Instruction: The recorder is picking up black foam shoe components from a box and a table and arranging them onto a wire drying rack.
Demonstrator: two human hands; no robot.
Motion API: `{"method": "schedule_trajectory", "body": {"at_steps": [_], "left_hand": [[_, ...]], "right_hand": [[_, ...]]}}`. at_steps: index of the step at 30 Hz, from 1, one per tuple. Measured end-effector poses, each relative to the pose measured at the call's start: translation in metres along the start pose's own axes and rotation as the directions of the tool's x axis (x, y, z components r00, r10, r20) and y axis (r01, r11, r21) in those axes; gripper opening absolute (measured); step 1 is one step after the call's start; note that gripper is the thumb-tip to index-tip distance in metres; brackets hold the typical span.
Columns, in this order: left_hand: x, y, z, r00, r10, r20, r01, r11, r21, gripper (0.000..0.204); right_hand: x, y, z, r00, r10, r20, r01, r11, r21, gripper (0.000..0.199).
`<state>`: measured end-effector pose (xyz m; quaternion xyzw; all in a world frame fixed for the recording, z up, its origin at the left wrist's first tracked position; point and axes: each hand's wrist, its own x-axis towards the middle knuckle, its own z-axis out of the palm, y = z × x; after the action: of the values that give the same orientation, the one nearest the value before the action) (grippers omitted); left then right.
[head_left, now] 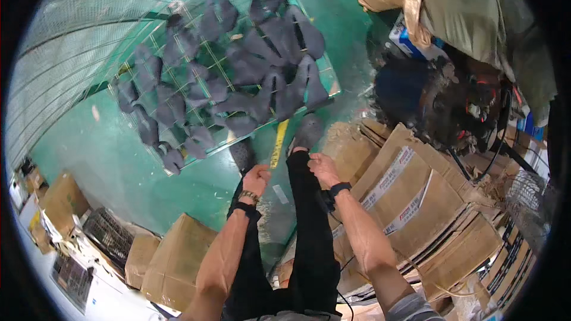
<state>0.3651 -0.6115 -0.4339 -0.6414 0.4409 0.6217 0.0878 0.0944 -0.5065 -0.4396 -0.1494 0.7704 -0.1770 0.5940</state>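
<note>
Both of my hands hang low in front of my black-trousered legs. My left hand [257,179] is closed beside the left lower leg, its fingers curled inward. Close to the right shin, my right hand [323,167] is also closed, thumb against the fingers. Whatever either hand might hold is hidden. Beyond my shoes [307,131] lies a wide flat panel [208,62] crossed by a pale grid of lines. Many dark grey, rounded flat pieces [253,62] are spread over it, some in joined pairs. Neither hand touches the panel.
Flattened cardboard [410,172] is stacked at my right. A cardboard box [178,255] stands at lower left, near dark crates [107,235]. A yellow strip [279,142] marks the green floor. Translucent sheeting [95,30] hangs at upper left; dark clutter [440,92] and draped covers [458,12] fill the right.
</note>
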Motion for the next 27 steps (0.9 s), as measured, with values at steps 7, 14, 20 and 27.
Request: {"method": "schedule_trajectory", "body": {"at_steps": [7,14,20,27], "left_hand": [[-0.059,0.056,-0.007,0.998,0.030,-0.048,-0.029,1.000,0.006,0.026],[-0.098,0.059,-0.043,0.985,0.137,-0.109,-0.127,0.988,0.086,0.027],[-0.115,0.035,-0.090,0.987,-0.007,-0.161,0.005,1.000,-0.016,0.033],[-0.165,0.087,-0.134,0.991,0.036,-0.127,-0.023,0.994,0.107,0.033]], "right_hand": [[-0.046,-0.028,0.002,0.966,-0.249,0.075,0.253,0.966,-0.053,0.033],[-0.104,-0.106,0.011,0.994,0.014,0.111,-0.013,1.000,-0.007,0.039],[-0.152,-0.133,0.021,0.993,-0.013,0.116,0.012,1.000,0.010,0.041],[-0.216,-0.114,-0.018,1.000,-0.003,-0.009,0.004,0.994,0.112,0.030]]}}
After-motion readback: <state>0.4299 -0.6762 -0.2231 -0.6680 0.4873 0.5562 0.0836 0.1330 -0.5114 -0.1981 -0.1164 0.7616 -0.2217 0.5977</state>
